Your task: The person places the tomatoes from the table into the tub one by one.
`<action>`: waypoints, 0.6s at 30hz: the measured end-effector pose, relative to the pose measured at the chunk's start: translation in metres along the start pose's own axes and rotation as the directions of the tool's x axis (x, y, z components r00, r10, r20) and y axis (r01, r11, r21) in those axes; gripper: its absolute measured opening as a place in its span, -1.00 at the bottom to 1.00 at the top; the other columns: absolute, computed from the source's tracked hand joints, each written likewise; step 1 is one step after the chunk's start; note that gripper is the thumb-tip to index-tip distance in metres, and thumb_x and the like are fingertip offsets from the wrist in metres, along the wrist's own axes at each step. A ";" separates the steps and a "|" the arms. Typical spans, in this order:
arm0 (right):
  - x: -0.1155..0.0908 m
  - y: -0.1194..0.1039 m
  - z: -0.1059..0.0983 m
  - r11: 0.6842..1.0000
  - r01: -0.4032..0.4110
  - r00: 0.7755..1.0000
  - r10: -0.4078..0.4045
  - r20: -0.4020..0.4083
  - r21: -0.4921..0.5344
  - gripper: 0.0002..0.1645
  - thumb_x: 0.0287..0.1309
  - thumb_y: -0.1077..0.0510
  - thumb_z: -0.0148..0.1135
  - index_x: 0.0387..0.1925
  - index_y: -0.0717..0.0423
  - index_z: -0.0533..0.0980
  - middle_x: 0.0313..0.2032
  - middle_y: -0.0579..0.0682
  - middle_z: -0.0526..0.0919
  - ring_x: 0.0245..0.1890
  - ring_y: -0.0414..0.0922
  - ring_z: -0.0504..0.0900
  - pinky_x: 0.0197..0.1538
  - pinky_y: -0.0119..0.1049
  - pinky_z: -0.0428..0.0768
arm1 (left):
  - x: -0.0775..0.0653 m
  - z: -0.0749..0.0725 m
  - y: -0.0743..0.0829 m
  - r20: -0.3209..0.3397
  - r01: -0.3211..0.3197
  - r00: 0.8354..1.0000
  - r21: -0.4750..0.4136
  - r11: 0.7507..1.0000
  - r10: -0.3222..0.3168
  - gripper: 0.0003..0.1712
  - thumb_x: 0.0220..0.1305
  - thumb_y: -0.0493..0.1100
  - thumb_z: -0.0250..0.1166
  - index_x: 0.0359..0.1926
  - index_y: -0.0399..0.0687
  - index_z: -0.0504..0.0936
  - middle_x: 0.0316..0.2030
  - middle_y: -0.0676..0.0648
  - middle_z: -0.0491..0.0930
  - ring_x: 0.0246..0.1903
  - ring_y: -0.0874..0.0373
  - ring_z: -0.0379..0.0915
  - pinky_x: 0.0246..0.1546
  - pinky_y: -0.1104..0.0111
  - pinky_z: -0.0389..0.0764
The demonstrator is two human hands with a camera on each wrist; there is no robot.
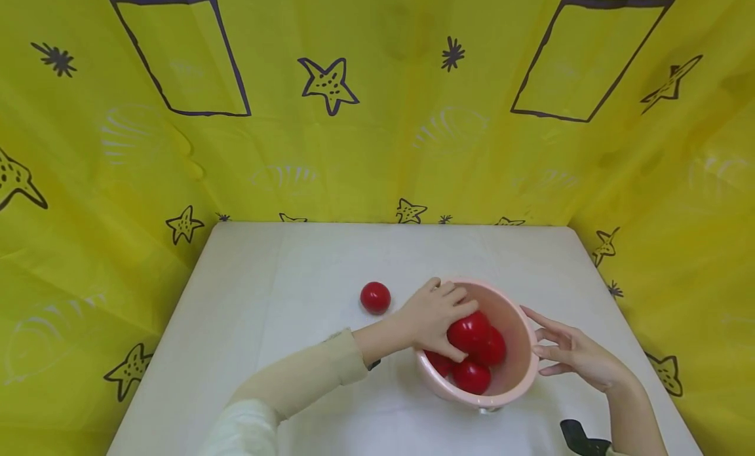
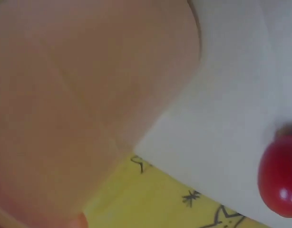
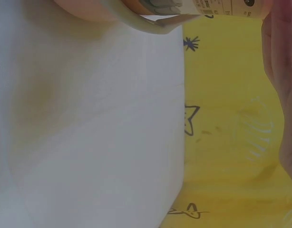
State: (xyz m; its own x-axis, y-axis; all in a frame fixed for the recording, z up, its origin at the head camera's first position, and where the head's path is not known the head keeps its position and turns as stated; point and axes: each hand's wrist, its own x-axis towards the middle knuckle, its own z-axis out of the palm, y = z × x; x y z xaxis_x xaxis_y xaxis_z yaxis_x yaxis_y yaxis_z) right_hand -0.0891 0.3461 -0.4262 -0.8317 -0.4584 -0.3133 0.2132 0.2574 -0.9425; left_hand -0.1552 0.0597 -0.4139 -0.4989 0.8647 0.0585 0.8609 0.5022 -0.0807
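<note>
In the head view a pink bucket (image 1: 519,377) stands right of centre on the white table, with several shiny red apple-like fruits (image 1: 472,376) inside. My left hand (image 1: 433,315) reaches over its left rim, thumb and fingers around one such fruit (image 1: 470,331) on top of the others. At the bucket's right side, my right hand (image 1: 580,358) has its fairly straight fingertips against the outer wall. Another red fruit (image 1: 375,298) lies on the table behind my left forearm; the left wrist view also shows a red fruit (image 2: 281,175), cut off by the frame edge.
Yellow cloth (image 1: 377,141) with dark starfish drawings walls in the back and sides of the white table (image 1: 283,272). In the right wrist view the bucket's pale handle (image 3: 158,26) hangs near a printed label (image 3: 227,7). A dark strap (image 1: 580,437) is at my right wrist.
</note>
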 end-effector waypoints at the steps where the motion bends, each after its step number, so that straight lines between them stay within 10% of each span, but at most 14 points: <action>1: 0.000 0.000 0.000 1.000 -0.002 1.000 0.002 -0.001 0.000 -0.29 0.26 0.27 -0.02 0.37 -0.22 0.07 -0.21 -0.10 0.50 -0.26 -0.16 0.59 -0.19 0.02 0.55 | 0.002 0.002 0.004 0.046 -0.033 0.998 0.012 0.999 0.032 -0.09 -0.15 0.48 0.18 0.23 0.26 0.25 0.12 0.10 0.31 0.10 0.21 0.15 0.12 0.27 0.23; 8: 0.001 0.000 0.000 1.000 -0.023 1.000 0.022 -0.018 -0.010 -0.30 0.25 0.24 -0.02 0.36 -0.24 0.08 -0.20 -0.08 0.49 -0.23 -0.16 0.58 -0.19 0.02 0.55 | 0.012 0.014 0.022 0.342 -0.219 0.921 0.053 0.974 0.188 -0.01 -0.15 0.46 0.22 0.33 0.45 0.09 0.29 0.21 0.15 0.28 0.22 -0.03 0.28 0.21 0.01; 18: 0.001 0.000 0.001 1.000 -0.023 1.000 0.023 -0.009 -0.002 -0.30 0.26 0.25 -0.03 0.36 -0.25 0.07 -0.20 -0.09 0.48 -0.24 -0.17 0.58 -0.18 0.02 0.55 | 0.017 0.020 0.031 0.470 -0.318 0.864 0.236 0.918 0.179 0.02 -0.14 0.40 0.27 0.34 0.55 -0.03 0.31 0.29 0.06 0.28 0.27 -0.06 0.25 0.33 0.03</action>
State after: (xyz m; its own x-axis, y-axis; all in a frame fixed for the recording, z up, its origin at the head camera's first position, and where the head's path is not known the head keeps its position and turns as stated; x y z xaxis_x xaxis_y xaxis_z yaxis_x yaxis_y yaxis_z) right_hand -0.0894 0.3453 -0.4264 -0.8312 -0.4442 -0.3342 0.2315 0.2699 -0.9346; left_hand -0.1389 0.0901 -0.4351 -0.3241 0.8420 -0.4313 0.9257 0.1883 -0.3280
